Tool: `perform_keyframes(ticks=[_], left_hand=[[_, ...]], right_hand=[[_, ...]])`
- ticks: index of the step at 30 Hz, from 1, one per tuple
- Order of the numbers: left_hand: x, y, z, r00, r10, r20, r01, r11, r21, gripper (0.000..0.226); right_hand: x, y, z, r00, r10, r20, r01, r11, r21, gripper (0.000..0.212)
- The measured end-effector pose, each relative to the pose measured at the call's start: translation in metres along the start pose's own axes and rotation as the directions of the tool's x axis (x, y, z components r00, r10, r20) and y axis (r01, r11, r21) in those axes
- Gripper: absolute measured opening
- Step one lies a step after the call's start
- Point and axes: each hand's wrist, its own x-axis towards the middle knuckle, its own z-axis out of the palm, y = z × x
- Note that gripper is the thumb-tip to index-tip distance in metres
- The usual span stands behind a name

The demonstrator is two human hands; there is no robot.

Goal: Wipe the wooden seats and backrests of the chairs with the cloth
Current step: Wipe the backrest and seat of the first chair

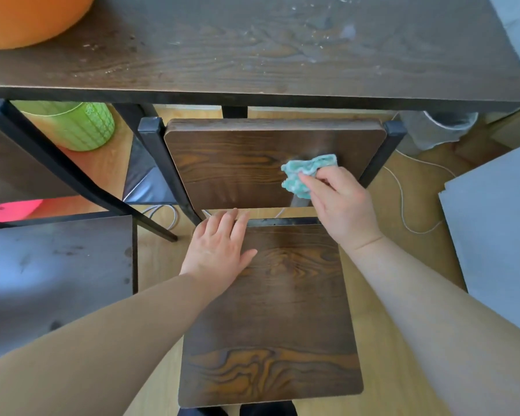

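My right hand (pixel 339 202) pinches the cloth (pixel 306 172) against the backrest (pixel 237 166).
My left hand (pixel 219 247) lies flat on the seat (pixel 276 310) below the backrest; the table (pixel 252 55) crowds behind it, another chair (pixel 57 265) to its left.

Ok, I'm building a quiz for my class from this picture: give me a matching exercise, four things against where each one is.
Things:
1. cloth
2. left hand
3. green container
4. orange object

Places:
A. below the table
B. flat on the seat
C. on top of the table, at its left end
D. against the backrest

Pairs: 1-D, 2-B, 3-A, 4-C.
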Motion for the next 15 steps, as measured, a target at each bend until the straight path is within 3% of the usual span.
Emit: perform_keyframes(ticks=[4,9,15], left_hand=[[0.001,-0.004,0.014,1.000,0.001,-0.015,-0.001,1.000,0.013,0.074],[0.000,-0.006,0.027,1.000,0.007,-0.030,-0.008,1.000,-0.004,0.075],[-0.002,-0.004,0.031,1.000,0.009,-0.017,-0.009,1.000,-0.004,0.074]], right_hand=[[-0.025,0.008,0.034,0.987,0.125,0.101,-0.134,0.987,0.093,0.012],[-0.045,0.016,0.067,0.974,0.052,0.218,-0.050,0.999,-0.011,0.037],[-0.056,0.015,0.086,0.935,0.111,0.336,-0.079,0.991,-0.108,0.033]])
